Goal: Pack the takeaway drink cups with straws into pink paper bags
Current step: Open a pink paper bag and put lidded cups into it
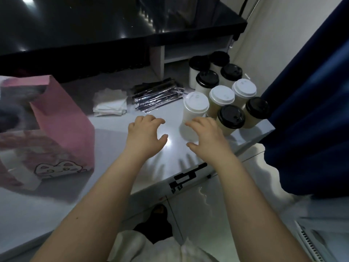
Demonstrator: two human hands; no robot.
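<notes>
Hidden / unclear:
- The pink paper bag [64,125] stands well to the left of the left hand [146,132]. It is blurred and cut off at the frame's left side, and its mouth and contents are unreadable. A cartoon cat print shows low on its near face.
- The cup cluster [226,87] stands beyond and to the right of the right hand [204,137]. Nine lids counted, six black and three white. The rear cups are partly hidden by the front ones.
- The nearest white-lidded cup [195,108] has its base covered by the right fingertips. Contact cannot be told.

Hands: both are palm down over the grey counter [113,167], fingers spread and loosely curled, holding nothing.

Wrapped straws [156,97] lie in a pile just beyond the left hand. Folded napkins [110,104] lie beyond it, to its left.

Edges / room:
- Open counter shows between the hands, and between the left hand and the bag.
- The counter's near edge runs under the forearms.
- The blue curtain [311,110] hangs close to the right of the cups.
- The black ledge [113,35] overhangs beyond the straws.
</notes>
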